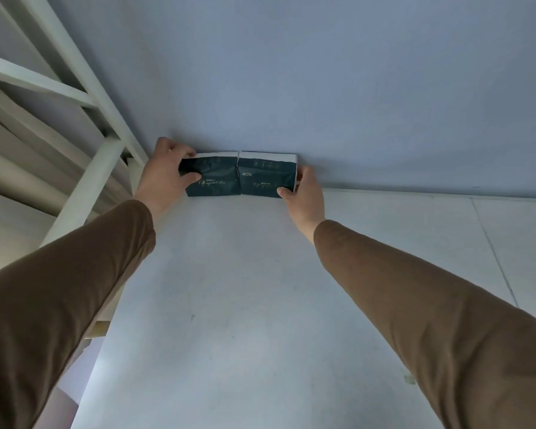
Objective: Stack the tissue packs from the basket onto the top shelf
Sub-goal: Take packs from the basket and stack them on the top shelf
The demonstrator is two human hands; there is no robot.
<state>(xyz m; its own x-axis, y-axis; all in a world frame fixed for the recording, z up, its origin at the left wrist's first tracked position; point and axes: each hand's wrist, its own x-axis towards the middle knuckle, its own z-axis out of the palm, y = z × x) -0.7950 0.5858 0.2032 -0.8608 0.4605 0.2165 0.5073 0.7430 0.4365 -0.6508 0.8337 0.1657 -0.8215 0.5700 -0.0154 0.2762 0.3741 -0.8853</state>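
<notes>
Two dark green tissue packs with white top edges stand side by side against the wall at the back of the white top shelf. My left hand grips the left pack, thumb across its front and fingers over its top left corner. My right hand grips the right pack at its right end, thumb on the lower front corner. The packs touch each other at the middle. The basket is out of view.
A pale blue wall rises behind the shelf. A white metal frame with slanted bars stands at the left. A seam runs across the shelf surface at the right.
</notes>
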